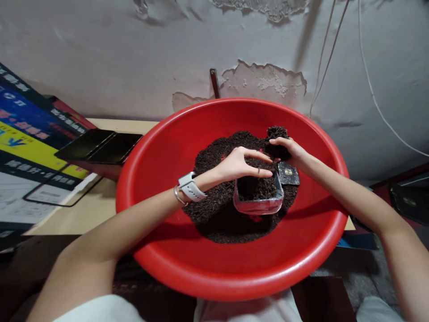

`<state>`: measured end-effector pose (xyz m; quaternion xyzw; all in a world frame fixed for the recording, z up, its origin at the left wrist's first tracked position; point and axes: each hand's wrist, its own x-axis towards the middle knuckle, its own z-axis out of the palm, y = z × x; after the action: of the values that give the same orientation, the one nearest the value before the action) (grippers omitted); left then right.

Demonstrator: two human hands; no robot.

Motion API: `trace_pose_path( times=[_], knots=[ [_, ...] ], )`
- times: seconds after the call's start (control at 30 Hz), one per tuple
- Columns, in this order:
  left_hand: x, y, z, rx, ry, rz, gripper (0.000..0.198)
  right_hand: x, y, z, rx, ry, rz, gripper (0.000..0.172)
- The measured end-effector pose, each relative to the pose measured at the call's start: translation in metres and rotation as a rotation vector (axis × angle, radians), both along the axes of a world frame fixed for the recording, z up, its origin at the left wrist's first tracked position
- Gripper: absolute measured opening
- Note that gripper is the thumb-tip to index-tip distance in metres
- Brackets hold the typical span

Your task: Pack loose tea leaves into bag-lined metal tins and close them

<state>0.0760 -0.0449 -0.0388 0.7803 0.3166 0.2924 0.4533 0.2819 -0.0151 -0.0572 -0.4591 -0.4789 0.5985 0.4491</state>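
Note:
A wide red plastic basin (234,268) holds a pile of dark, crumbly leaf-like material (214,223) that looks like loose tea. Within it stands a small box (258,206) with clear plastic film around its sides, filled with the same dark stuff. My left hand (246,164) is over the box, thumb and fingers apart, with nothing seen in its grasp. Just beyond, my right hand (292,150) grips a clump of the dark leaves (277,132) at the box's far right. A black square piece (288,173) with a gold mark lies against the box's right side.
The basin rests on a pale board (63,217). On the left are dark open trays (100,145) and a printed carton (27,134). Behind rises a peeling wall (134,67) with hanging cords (330,44). A dark object (410,201) sits at right.

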Motion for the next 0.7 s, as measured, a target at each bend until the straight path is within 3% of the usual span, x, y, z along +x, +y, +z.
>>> trace_pose_path(
  times=[0.07,0.23,0.3,0.7],
  knots=[
    [-0.007,0.003,0.009,0.021,0.023,0.028,0.041,-0.004,-0.009,0.004,0.005,-0.018,0.040,0.029],
    [-0.028,0.014,0.030,0.127,0.025,0.354,0.048,-0.016,-0.030,0.009,0.037,0.003,0.120,0.046],
    [-0.035,0.018,0.036,0.169,-0.016,0.424,0.048,-0.020,-0.034,0.008,0.059,0.011,0.159,0.048],
    [-0.042,0.019,0.046,0.145,-0.171,0.496,0.030,-0.021,-0.034,-0.003,0.113,-0.033,0.313,0.047]
  ],
)
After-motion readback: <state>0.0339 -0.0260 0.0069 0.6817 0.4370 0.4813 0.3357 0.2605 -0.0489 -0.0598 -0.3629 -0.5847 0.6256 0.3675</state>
